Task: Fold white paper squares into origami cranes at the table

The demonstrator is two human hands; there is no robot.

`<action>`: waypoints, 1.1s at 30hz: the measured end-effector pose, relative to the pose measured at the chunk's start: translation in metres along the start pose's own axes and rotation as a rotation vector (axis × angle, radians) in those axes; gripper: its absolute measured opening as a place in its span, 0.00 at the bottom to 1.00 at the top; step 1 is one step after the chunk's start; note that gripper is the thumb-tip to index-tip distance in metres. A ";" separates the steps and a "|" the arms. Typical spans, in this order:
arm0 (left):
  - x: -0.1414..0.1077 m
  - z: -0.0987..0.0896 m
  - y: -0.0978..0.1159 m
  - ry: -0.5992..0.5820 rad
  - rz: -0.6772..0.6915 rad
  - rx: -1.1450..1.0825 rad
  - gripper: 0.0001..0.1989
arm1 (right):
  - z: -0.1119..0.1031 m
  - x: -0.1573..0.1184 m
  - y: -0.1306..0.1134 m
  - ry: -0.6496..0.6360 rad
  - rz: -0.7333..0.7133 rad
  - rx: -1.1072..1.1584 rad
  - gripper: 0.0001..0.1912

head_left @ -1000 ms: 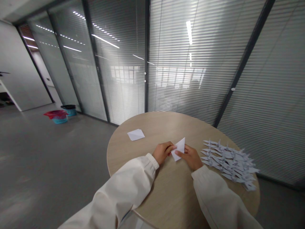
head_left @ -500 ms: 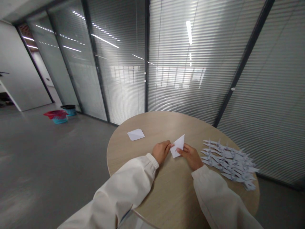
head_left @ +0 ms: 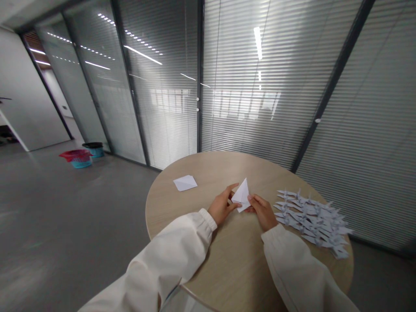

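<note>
A folded white paper (head_left: 241, 194) with a pointed top is held between both hands above the round wooden table (head_left: 208, 169). My left hand (head_left: 223, 204) grips its left side and lower edge, thumb at the bottom and index finger reaching up behind. On the paper's right edge, my right hand (head_left: 261, 211) pinches with thumb and fingers. To the left lies a flat white paper (head_left: 185, 183) with a crease across it. Many folded white paper cranes (head_left: 312, 219) stand in close rows at the table's right side.
Glass partitions with blinds (head_left: 240, 78) rise just behind the table. On the floor at the far left are a blue bin with a red liner (head_left: 78, 157) and another with a black liner (head_left: 94, 149).
The held paper has turned, its tip now further left and more upright. My left hand has spread its index finger and thumb around it, and my right thumb has moved to its right edge.
</note>
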State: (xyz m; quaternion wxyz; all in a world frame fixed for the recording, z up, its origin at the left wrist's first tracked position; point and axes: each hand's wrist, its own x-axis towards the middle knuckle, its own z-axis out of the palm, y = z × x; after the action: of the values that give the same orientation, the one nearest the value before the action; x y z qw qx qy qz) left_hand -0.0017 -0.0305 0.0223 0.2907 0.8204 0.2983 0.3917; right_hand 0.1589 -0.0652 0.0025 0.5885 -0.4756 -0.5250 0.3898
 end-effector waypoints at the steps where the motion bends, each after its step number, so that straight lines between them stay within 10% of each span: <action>1: 0.000 0.000 -0.001 0.000 -0.001 -0.001 0.31 | 0.000 0.000 0.000 -0.002 0.001 0.004 0.19; 21: 0.002 -0.001 -0.008 0.099 -0.012 0.052 0.19 | 0.004 -0.005 -0.005 -0.127 0.025 -0.106 0.16; 33: -0.002 -0.001 -0.002 -0.023 0.006 0.229 0.14 | 0.004 -0.001 -0.001 0.015 0.131 -0.057 0.21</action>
State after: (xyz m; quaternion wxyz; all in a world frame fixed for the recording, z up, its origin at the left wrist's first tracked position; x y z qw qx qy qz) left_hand -0.0040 -0.0302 0.0203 0.1971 0.8535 0.3355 0.3465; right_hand 0.1546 -0.0659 0.0028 0.5517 -0.5283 -0.4995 0.4086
